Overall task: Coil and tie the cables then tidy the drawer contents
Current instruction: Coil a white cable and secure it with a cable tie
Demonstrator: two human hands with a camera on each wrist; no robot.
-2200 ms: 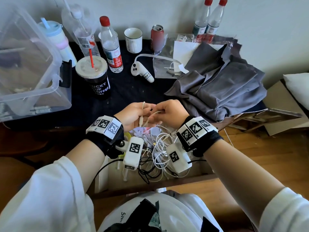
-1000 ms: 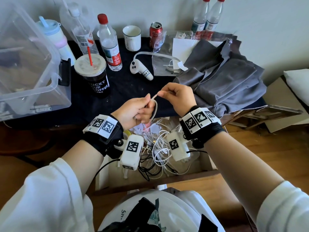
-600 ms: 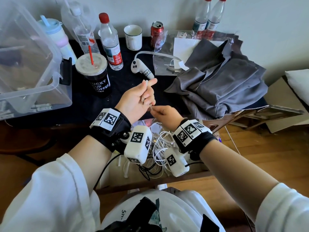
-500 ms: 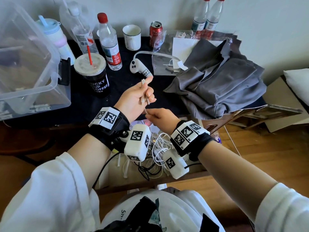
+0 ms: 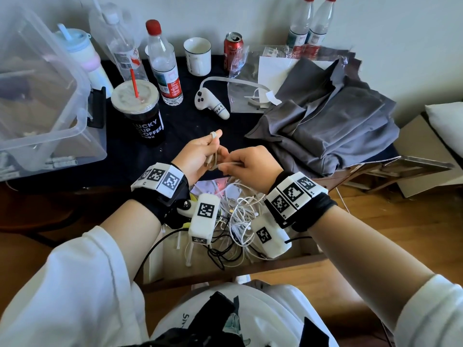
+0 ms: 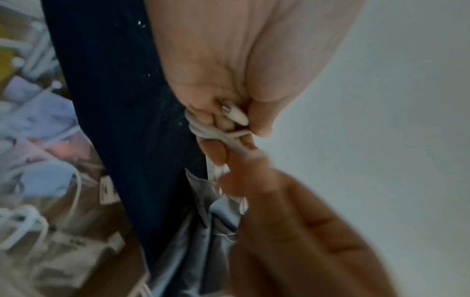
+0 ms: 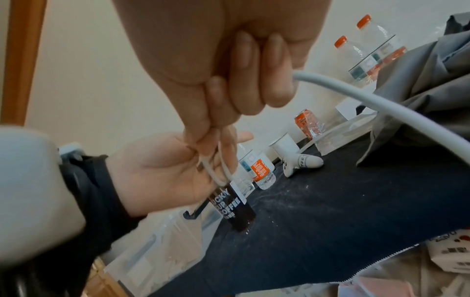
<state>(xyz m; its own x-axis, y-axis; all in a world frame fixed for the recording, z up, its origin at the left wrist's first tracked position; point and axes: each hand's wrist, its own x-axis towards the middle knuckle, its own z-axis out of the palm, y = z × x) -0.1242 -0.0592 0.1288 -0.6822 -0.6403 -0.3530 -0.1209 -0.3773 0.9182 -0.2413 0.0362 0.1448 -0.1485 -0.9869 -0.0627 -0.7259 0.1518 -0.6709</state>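
While the left hand [image 5: 198, 156] grips a small coil of white cable [image 5: 213, 156], the right hand [image 5: 250, 164] pinches its free strand, above the open drawer [image 5: 225, 271].

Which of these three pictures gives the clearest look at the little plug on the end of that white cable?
The left wrist view: the plug lies close up, pinched in the left hand. The head view shows only the white cable between both hands; the right wrist view shows loops, no plug.
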